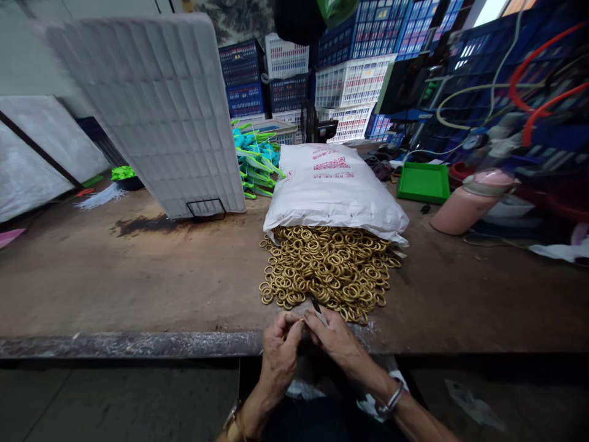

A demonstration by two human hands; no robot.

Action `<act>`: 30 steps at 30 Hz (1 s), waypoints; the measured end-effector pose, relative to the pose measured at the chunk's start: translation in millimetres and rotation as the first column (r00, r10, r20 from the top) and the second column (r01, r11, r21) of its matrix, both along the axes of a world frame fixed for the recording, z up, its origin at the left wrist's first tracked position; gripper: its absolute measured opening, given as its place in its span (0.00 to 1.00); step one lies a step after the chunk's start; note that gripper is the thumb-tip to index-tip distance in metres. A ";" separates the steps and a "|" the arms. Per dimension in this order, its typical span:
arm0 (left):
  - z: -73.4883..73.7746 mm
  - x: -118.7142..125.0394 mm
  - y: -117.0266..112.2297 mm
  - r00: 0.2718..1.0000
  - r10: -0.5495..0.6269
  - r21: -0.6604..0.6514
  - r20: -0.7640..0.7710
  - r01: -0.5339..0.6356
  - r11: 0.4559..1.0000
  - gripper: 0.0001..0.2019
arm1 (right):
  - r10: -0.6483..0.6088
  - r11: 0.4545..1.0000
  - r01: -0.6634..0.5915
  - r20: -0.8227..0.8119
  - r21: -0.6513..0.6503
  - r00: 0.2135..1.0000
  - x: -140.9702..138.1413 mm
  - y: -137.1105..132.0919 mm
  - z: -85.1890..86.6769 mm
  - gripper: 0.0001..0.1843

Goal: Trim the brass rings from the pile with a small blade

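Note:
My left hand [281,351] and my right hand [332,339] meet at the near edge of the brown table [138,276], fingers pinched together. Between the fingertips sits a small brass ring, held mostly by the left hand. My right hand grips a thin dark tool [316,305] that points up toward the pile. Just beyond the hands lies a heap of brass rings [326,267], spilling out of a white sack [334,187] with red print.
A grey gridded tray [156,110] leans upright at the back left. Green and teal plastic parts [255,159] lie behind the sack. A green tray [423,182] and a pink flask [469,202] sit at right. Stacked blue and white crates [350,80] fill the back.

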State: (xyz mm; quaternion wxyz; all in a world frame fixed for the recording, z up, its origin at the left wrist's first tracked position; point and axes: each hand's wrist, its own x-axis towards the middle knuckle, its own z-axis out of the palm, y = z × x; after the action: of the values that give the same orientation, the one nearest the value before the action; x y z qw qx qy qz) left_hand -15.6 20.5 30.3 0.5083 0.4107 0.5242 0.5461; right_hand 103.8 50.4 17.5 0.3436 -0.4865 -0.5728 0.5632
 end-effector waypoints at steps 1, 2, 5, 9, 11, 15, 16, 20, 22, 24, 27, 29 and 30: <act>1.4 0.4 -0.2 1.000 -0.016 0.010 -0.007 0.016 1.000 0.08 | -0.002 1.000 0.002 0.024 0.015 1.000 -0.1 0.5 0.2 0.17; 2.1 0.6 -0.5 0.999 -0.038 -0.006 0.008 0.038 0.999 0.08 | -0.008 1.000 0.007 0.044 0.020 0.999 -0.3 0.6 1.0 0.17; 0.3 -0.2 -1.7 0.989 -0.123 -0.124 0.086 0.133 0.983 0.13 | -0.020 0.999 0.017 0.086 0.031 0.996 -1.2 -0.2 4.5 0.15; -5.3 -1.7 -3.5 0.958 -0.210 -0.174 0.194 0.245 0.954 0.17 | -0.020 0.998 0.014 0.106 0.058 0.994 -1.7 -1.1 5.8 0.13; -6.7 -1.5 -4.2 0.938 -0.219 -0.157 0.270 0.267 0.951 0.17 | -0.013 0.999 0.008 0.092 0.054 0.996 -1.6 -0.4 4.8 0.12; -6.6 -0.3 -5.6 0.910 -0.217 -0.139 0.353 0.281 0.950 0.14 | -0.014 0.999 0.011 0.080 0.040 0.997 -0.1 2.5 4.6 0.13; -6.4 -0.2 -5.9 0.909 -0.213 -0.140 0.357 0.278 0.950 0.14 | -0.027 0.998 0.021 0.106 0.058 0.994 0.8 2.9 5.1 0.14; -5.8 -1.1 -6.5 0.932 -0.175 -0.155 0.317 0.233 0.960 0.14 | -0.100 0.974 0.019 0.358 0.225 0.928 6.3 0.7 3.6 0.14; -5.6 -1.6 -6.2 0.943 -0.156 -0.164 0.293 0.211 0.964 0.14 | -0.081 0.957 -0.074 0.503 0.281 0.860 8.4 -2.6 -0.9 0.10; -5.5 -1.5 -5.7 0.948 -0.148 -0.172 0.282 0.201 0.964 0.13 | -0.047 0.933 -0.184 0.610 0.311 0.791 9.1 -5.9 -6.6 0.07; -6.5 -1.1 -5.5 0.957 -0.131 -0.189 0.260 0.184 0.965 0.14 | -0.046 0.896 -0.281 0.701 0.344 0.712 8.0 -8.8 -12.5 0.12; -8.0 -1.4 -5.9 0.965 -0.116 -0.198 0.234 0.164 0.966 0.15 | -0.054 0.887 -0.308 0.740 0.343 0.671 7.1 -9.2 -12.9 0.13; -8.8 -1.8 -6.3 0.968 -0.109 -0.200 0.226 0.156 0.967 0.15 | -0.048 0.885 -0.321 0.752 0.337 0.657 6.8 -9.4 -12.2 0.13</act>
State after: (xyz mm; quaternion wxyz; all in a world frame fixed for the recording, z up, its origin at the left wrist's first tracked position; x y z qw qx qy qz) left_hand -17.4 14.2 21.5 0.6386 0.3267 0.4942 0.4913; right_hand 110.6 41.1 5.3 0.1368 -0.5357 -0.8101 0.1950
